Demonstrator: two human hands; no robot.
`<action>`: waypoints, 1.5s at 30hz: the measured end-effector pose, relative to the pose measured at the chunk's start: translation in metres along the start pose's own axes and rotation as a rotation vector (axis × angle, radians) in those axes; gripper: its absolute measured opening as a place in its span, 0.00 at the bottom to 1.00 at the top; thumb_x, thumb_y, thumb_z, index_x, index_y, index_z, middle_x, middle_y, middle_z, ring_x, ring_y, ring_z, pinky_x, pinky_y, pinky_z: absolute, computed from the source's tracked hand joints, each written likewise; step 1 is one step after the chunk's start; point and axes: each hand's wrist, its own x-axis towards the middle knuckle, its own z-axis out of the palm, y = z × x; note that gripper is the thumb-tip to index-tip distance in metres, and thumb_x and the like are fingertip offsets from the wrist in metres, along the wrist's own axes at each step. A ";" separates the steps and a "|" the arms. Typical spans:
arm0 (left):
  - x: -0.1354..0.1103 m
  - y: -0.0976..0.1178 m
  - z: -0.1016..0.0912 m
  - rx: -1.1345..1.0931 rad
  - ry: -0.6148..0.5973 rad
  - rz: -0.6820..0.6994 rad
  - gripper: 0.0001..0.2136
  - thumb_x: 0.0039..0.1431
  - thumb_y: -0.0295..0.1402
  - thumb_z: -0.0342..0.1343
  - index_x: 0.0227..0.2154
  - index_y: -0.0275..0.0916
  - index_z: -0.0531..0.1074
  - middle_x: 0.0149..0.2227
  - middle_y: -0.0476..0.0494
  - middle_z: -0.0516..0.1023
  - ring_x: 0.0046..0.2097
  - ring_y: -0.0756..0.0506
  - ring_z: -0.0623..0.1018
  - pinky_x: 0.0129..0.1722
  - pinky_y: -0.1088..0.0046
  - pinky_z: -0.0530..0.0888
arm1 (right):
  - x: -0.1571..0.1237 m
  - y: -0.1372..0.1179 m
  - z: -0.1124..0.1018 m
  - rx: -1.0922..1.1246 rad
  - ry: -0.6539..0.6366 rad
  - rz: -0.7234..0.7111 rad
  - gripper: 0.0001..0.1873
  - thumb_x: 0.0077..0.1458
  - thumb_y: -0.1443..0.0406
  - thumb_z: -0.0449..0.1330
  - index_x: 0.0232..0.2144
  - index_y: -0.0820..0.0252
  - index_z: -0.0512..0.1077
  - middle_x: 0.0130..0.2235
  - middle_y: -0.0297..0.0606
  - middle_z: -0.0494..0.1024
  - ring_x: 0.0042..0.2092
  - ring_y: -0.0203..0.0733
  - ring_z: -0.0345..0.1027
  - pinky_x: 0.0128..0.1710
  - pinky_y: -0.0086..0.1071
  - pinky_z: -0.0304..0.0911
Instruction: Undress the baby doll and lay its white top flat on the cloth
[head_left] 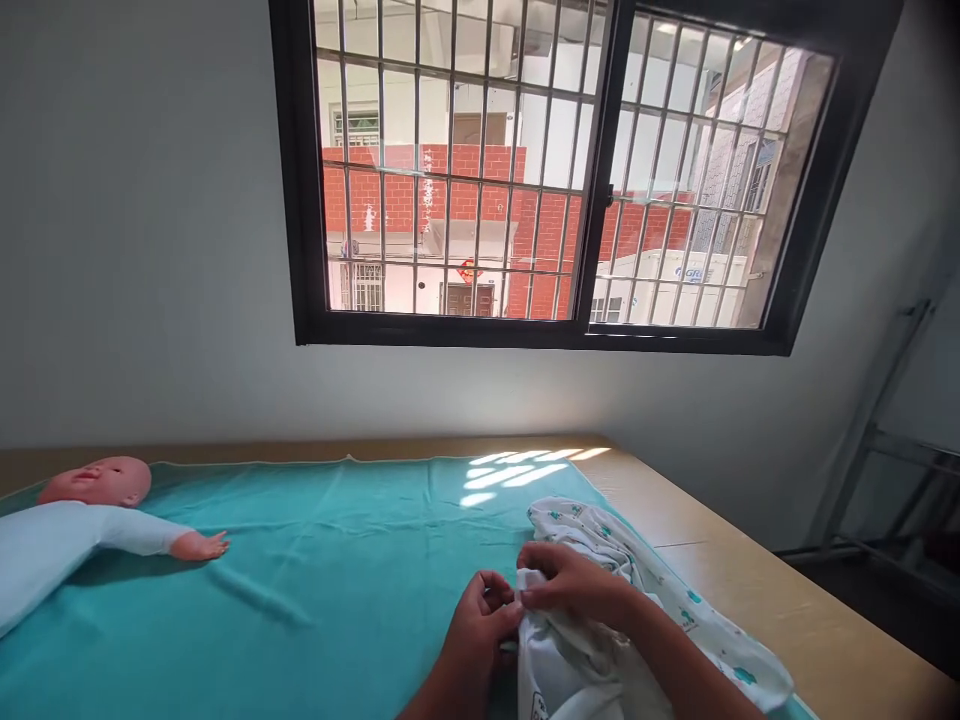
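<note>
A white baby garment [660, 600] with small teal prints lies bunched at the near right of the teal cloth [337, 570]. My right hand [574, 583] pinches a fold at the garment's upper edge. My left hand [480, 625] is curled beside it, its fingers closed on the same edge. A baby doll [82, 520] in a pale blue suit lies on its back at the far left of the cloth, one arm stretched toward the middle, well away from both hands.
The cloth covers a wooden table [750, 570] set against a grey wall. A barred window [555, 170] is above, with sunlight falling on the cloth's far edge. A metal rack [892, 470] stands on the right, beyond the table.
</note>
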 end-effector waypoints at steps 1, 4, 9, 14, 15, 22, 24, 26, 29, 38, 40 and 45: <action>-0.003 0.000 0.002 0.016 -0.032 -0.002 0.26 0.35 0.44 0.71 0.31 0.41 0.60 0.27 0.54 0.71 0.25 0.52 0.70 0.24 0.76 0.66 | -0.002 -0.007 -0.004 0.001 0.022 -0.012 0.10 0.45 0.58 0.64 0.29 0.57 0.70 0.27 0.28 0.69 0.31 0.35 0.61 0.29 0.26 0.57; -0.018 0.007 0.016 0.154 -0.163 0.009 0.25 0.35 0.44 0.72 0.33 0.38 0.68 0.32 0.46 0.77 0.33 0.45 0.76 0.35 0.69 0.71 | -0.008 -0.032 -0.016 -0.058 0.186 -0.097 0.08 0.49 0.61 0.61 0.27 0.56 0.66 0.28 0.27 0.66 0.32 0.34 0.57 0.31 0.26 0.56; -0.045 0.044 0.035 0.483 -0.299 -0.046 0.09 0.48 0.37 0.63 0.30 0.37 0.77 0.30 0.48 0.78 0.35 0.44 0.75 0.40 0.68 0.70 | -0.029 -0.071 -0.042 -0.100 0.650 -0.151 0.13 0.54 0.54 0.60 0.29 0.56 0.66 0.30 0.29 0.68 0.33 0.37 0.61 0.34 0.29 0.59; -0.036 0.083 0.014 0.878 -0.050 0.125 0.06 0.51 0.34 0.54 0.24 0.38 0.71 0.27 0.51 0.74 0.31 0.48 0.71 0.31 0.75 0.65 | -0.054 -0.095 -0.060 -0.050 0.958 -0.107 0.16 0.50 0.51 0.63 0.28 0.56 0.67 0.31 0.31 0.70 0.32 0.37 0.61 0.29 0.28 0.58; -0.034 0.090 0.009 0.941 0.019 0.185 0.07 0.53 0.35 0.52 0.24 0.38 0.70 0.26 0.51 0.73 0.31 0.48 0.70 0.30 0.75 0.64 | -0.058 -0.098 -0.062 -0.041 1.003 -0.112 0.16 0.50 0.51 0.64 0.28 0.56 0.67 0.31 0.31 0.70 0.31 0.37 0.62 0.28 0.28 0.59; -0.048 0.150 0.003 1.027 0.410 0.583 0.06 0.52 0.29 0.49 0.30 0.41 0.71 0.31 0.51 0.76 0.34 0.46 0.74 0.33 0.74 0.68 | -0.067 -0.102 -0.067 0.018 1.149 -0.062 0.22 0.47 0.46 0.64 0.32 0.55 0.68 0.31 0.32 0.72 0.30 0.38 0.65 0.26 0.29 0.61; -0.055 0.163 0.003 1.022 0.498 0.660 0.07 0.51 0.29 0.50 0.31 0.42 0.71 0.32 0.51 0.77 0.35 0.47 0.74 0.33 0.75 0.68 | -0.066 -0.101 -0.068 0.020 1.117 -0.031 0.22 0.47 0.45 0.64 0.29 0.56 0.67 0.28 0.30 0.70 0.28 0.37 0.62 0.24 0.28 0.59; -0.060 0.173 0.003 1.017 0.596 0.745 0.08 0.51 0.28 0.51 0.33 0.43 0.71 0.33 0.52 0.76 0.36 0.47 0.74 0.34 0.75 0.69 | -0.066 -0.101 -0.069 0.004 1.031 -0.029 0.23 0.47 0.45 0.64 0.26 0.57 0.65 0.26 0.29 0.67 0.27 0.35 0.59 0.24 0.27 0.56; -0.068 0.185 0.001 1.007 0.741 0.883 0.11 0.51 0.26 0.51 0.37 0.44 0.69 0.35 0.52 0.75 0.37 0.48 0.74 0.34 0.76 0.69 | -0.069 -0.100 -0.074 0.022 0.784 -0.062 0.24 0.47 0.47 0.64 0.22 0.58 0.63 0.24 0.28 0.63 0.26 0.33 0.56 0.24 0.26 0.52; -0.093 0.200 0.009 1.082 0.973 1.158 0.14 0.49 0.21 0.52 0.38 0.44 0.67 0.39 0.50 0.72 0.39 0.47 0.73 0.35 0.73 0.70 | -0.098 -0.107 -0.072 -0.104 -0.220 0.089 0.31 0.32 0.63 0.73 0.43 0.51 0.73 0.35 0.30 0.76 0.32 0.37 0.67 0.25 0.25 0.57; -0.097 0.199 0.014 1.072 0.969 1.163 0.14 0.49 0.21 0.52 0.37 0.45 0.68 0.38 0.51 0.73 0.39 0.47 0.73 0.35 0.73 0.70 | -0.093 -0.114 -0.060 -0.254 -0.208 0.134 0.41 0.37 0.61 0.71 0.56 0.41 0.66 0.40 0.30 0.78 0.35 0.40 0.70 0.28 0.26 0.59; -0.104 0.200 0.027 0.961 0.889 1.095 0.17 0.50 0.19 0.50 0.39 0.47 0.69 0.41 0.53 0.76 0.42 0.46 0.75 0.35 0.72 0.73 | -0.074 -0.128 -0.032 -0.402 -0.485 -0.040 0.39 0.37 0.60 0.70 0.55 0.39 0.68 0.43 0.28 0.80 0.41 0.46 0.73 0.31 0.28 0.59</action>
